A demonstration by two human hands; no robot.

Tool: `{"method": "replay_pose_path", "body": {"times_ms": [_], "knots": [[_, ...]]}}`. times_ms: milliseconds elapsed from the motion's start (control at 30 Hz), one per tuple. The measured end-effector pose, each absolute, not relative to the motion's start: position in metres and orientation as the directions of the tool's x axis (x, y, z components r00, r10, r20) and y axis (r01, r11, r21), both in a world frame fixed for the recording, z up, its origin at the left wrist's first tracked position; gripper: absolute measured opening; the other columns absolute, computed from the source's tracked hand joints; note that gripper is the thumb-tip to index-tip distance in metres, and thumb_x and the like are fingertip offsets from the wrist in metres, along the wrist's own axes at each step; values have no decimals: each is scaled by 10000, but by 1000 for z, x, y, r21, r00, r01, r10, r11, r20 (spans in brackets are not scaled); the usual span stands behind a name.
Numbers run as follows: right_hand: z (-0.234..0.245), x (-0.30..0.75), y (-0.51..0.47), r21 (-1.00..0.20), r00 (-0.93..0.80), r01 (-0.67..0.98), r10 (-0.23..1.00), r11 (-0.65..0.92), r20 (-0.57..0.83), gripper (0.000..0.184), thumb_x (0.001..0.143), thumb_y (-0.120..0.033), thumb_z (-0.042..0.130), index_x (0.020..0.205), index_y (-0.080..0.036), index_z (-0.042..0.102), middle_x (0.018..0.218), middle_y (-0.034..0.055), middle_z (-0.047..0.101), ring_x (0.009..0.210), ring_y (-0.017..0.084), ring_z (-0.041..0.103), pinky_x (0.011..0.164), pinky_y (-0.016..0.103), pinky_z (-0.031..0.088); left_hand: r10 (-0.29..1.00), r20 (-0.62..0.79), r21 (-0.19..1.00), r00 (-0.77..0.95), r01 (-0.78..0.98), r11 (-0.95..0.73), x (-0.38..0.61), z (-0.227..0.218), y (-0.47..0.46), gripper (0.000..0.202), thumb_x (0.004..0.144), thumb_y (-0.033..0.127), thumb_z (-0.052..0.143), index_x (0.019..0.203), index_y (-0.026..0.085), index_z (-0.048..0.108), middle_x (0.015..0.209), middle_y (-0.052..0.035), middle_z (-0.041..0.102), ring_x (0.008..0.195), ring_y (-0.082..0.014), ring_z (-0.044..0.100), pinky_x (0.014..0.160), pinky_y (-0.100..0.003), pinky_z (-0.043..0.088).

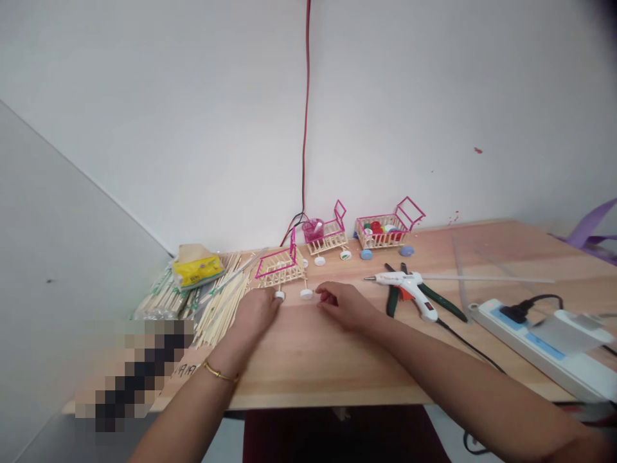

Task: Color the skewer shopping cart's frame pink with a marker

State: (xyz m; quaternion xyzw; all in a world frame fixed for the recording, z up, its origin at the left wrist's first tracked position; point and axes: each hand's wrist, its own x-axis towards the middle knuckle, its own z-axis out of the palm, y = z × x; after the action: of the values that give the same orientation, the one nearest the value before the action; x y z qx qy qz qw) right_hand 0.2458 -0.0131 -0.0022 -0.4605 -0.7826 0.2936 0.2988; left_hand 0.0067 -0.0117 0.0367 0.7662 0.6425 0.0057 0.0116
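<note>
A small cart (281, 266) made of wooden sticks with a pink handle frame stands on the wooden table (308, 366). White bottle-cap wheels (306, 294) sit under its near side. My left hand (255, 313) rests on the table just in front of the cart, fingertips by the left white wheel, fingers curled. My right hand (343, 303) lies right of the wheels, fingers pinched together close to the right cap; what they hold is too small to name.
Two more stick carts (326, 235) (385, 229) stand at the back by the wall, one filled with coloured caps. A glue gun (409, 288) lies over green-handled pliers (443, 302). A power strip (544, 344) is at right. Stick bundles (202, 299) and a tissue pack (196, 269) are at left.
</note>
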Motion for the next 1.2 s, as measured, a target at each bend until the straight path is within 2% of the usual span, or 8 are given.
{"method": "replay_pose_path", "body": {"times_ms": [300, 500, 633, 1200], "knots": [[0, 246, -14, -730, -393, 562, 902, 389, 178, 300, 780, -167, 594, 1078, -150, 630, 903, 72, 684, 760, 167, 620, 709, 289, 482, 989, 4, -5, 146, 989, -146, -1, 44, 6, 323, 933, 349, 384, 951, 181, 660, 922, -118, 719, 879, -225, 663, 700, -294, 401], [-2, 247, -13, -737, -402, 554, 900, 388, 172, 300, 784, -182, 598, 1081, -152, 629, 927, 81, 688, 778, 176, 629, 714, 297, 491, 993, 10, -9, 121, 993, -121, 4, 45, 23, 378, 941, 380, 361, 934, 165, 672, 952, -131, 717, 913, -222, 663, 727, -291, 417], [-5, 248, -11, -740, -406, 547, 897, 391, 173, 312, 772, -167, 594, 1082, -155, 623, 911, 73, 681, 771, 174, 629, 710, 292, 491, 993, 11, -13, 117, 993, -117, 4, 44, 35, 334, 917, 349, 405, 916, 155, 678, 962, -138, 716, 923, -225, 659, 734, -285, 424], [-6, 247, -11, -712, -416, 585, 897, 390, 150, 300, 774, -177, 592, 1072, -155, 619, 878, 58, 673, 746, 169, 602, 684, 281, 455, 972, 109, -6, 210, 978, -211, -2, 28, 71, 261, 912, 276, 422, 967, 163, 652, 1022, -116, 710, 967, -223, 643, 782, -287, 417]]}}
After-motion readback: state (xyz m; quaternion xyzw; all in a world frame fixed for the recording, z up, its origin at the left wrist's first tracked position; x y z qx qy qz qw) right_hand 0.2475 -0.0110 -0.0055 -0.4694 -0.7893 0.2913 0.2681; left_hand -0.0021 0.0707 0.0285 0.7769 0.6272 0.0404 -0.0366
